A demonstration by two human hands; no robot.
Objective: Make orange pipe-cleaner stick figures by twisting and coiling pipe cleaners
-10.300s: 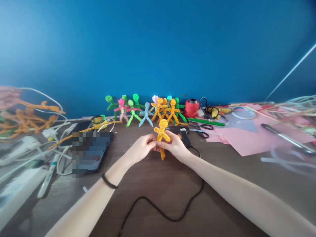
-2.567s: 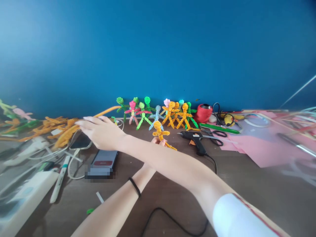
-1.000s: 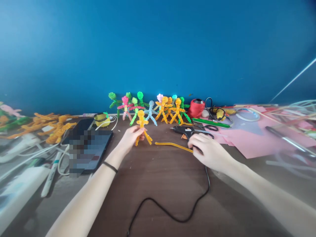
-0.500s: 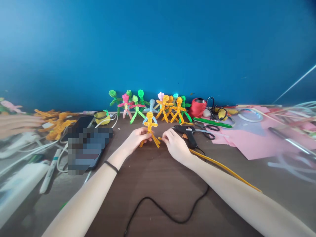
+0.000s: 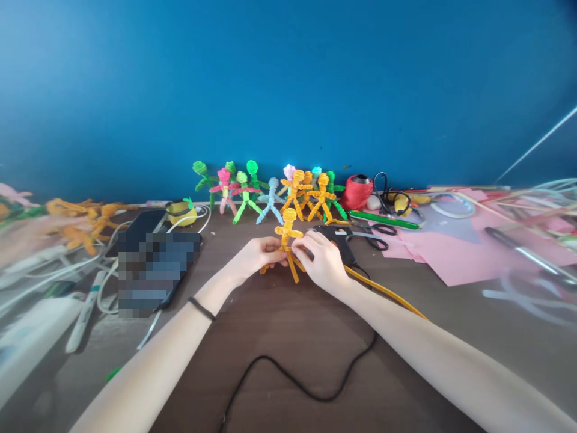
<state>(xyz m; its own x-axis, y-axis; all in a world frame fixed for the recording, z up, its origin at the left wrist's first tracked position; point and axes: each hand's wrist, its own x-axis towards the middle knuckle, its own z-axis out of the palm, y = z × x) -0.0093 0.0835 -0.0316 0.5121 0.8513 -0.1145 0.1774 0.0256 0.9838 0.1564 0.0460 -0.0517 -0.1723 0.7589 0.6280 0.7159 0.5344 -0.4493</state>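
An orange pipe-cleaner figure [image 5: 289, 231] stands upright between my two hands, its legs spread downward. My left hand [image 5: 261, 255] is closed on it from the left, thumb and fingers around the waist and one leg. Against its right side, my right hand [image 5: 323, 258] pinches at the waist. From under that hand and wrist a long orange pipe cleaner [image 5: 387, 291] trails off to the right; the pinched part itself is hidden by the fingers. Close behind the right hand lies a black glue gun [image 5: 342, 243].
Several finished pipe-cleaner figures [image 5: 271, 201] stand along the blue wall. Red string [image 5: 357, 193] and a green pen-like tool [image 5: 385, 220] lie right of them, pink paper [image 5: 451, 255] farther right. Left are a phone [image 5: 180, 264], a marker [image 5: 85, 316] and another person's blurred hand [image 5: 31, 240]. A black cord [image 5: 288, 376] crosses in front.
My right hand has come left and up against the figure's waist. The figure shifted slightly right and down in view, and the trailing pipe cleaner's visible end drew nearer.
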